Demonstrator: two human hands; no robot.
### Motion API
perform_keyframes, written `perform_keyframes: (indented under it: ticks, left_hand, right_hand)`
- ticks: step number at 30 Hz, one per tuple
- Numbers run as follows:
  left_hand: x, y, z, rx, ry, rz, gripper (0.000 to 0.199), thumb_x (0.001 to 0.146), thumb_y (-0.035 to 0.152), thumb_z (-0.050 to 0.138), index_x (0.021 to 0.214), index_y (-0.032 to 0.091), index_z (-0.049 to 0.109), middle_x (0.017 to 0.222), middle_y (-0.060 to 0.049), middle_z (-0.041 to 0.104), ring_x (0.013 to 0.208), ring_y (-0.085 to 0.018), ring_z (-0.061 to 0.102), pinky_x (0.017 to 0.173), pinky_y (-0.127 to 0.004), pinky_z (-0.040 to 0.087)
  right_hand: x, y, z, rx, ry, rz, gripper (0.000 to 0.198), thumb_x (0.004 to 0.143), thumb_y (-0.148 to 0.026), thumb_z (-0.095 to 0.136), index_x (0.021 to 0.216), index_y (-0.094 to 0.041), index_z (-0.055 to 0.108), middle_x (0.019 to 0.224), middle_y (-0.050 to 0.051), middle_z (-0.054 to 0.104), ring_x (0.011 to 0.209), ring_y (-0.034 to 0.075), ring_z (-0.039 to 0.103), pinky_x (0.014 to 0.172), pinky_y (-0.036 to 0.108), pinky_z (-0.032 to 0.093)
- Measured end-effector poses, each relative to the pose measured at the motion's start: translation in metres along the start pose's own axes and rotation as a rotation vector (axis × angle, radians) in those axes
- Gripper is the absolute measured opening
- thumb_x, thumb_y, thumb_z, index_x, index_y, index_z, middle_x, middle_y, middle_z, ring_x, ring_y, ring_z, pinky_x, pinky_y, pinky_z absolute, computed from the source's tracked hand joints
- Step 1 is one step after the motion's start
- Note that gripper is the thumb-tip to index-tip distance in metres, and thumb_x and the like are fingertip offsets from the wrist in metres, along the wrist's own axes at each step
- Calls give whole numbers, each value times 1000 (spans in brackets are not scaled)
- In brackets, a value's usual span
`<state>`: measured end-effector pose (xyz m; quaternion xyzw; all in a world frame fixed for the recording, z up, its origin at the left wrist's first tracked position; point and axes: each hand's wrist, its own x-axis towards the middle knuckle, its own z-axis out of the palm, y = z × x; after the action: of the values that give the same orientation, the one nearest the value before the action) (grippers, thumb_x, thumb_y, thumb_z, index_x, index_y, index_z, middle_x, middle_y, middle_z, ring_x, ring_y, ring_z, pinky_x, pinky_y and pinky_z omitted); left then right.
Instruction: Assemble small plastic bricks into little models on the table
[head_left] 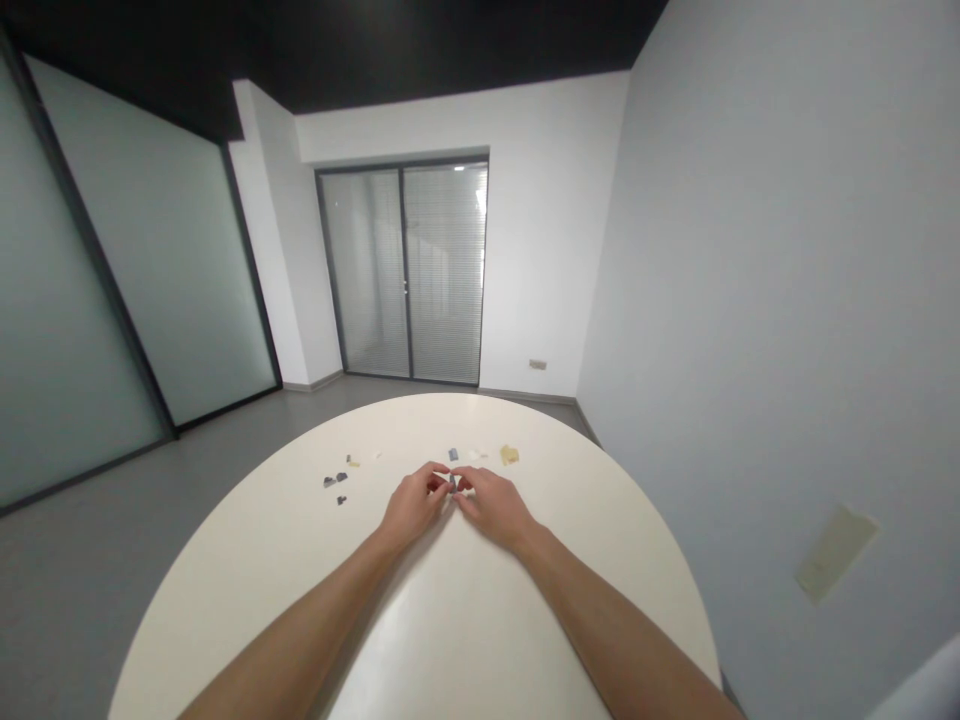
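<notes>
Near the middle of the round white table point(450, 640), my left hand point(417, 500) and my right hand point(491, 500) meet at their fingertips. Between them is a small dark grey piece point(452, 484), pinched from both sides; its kind is too small to make out. Just beyond the fingers lies a small blue-grey piece point(453, 454). To the right of it rests a yellowish scrap point(509, 455), with whitish bits point(478, 455) beside it.
Several small dark pieces point(341, 477) lie on the left part of the table, with a tiny yellowish bit point(355, 464) by them. A glass door with blinds point(405, 270) stands beyond the far edge. A grey-white wall point(750, 300) rises on the right, frosted panels point(150, 240) on the left.
</notes>
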<state>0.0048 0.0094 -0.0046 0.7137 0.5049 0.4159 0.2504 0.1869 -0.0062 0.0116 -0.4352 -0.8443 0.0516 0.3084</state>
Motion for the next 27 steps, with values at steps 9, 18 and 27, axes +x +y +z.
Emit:
perform_keyframes:
  ticks: [9,18,27]
  left_hand:
    - [0,-1,1,4,-21,28,29,84,33,55,110,22,62,87,-3,75,75,-16,67,71,-26,49]
    - [-2,1,0,61,-41,57,34,84,27,53,117,24,60,92,-2,75,80,-16,67,76,-26,49]
    - [-1,-1,0,37,-49,64,34,84,27,53,117,23,60,90,-3,74,79,-16,67,76,-27,49]
  right_hand:
    - [0,0,0,0,-14,17,29,89,-27,57,118,-25,57,101,2,68,95,17,61,84,28,42]
    - [1,1,0,-44,-36,45,31,93,-30,55,123,-25,54,101,3,68,93,18,61,80,28,43]
    - [1,-3,-3,-37,-61,77,32,93,-30,53,125,-26,54,100,2,69,93,17,62,81,27,42]
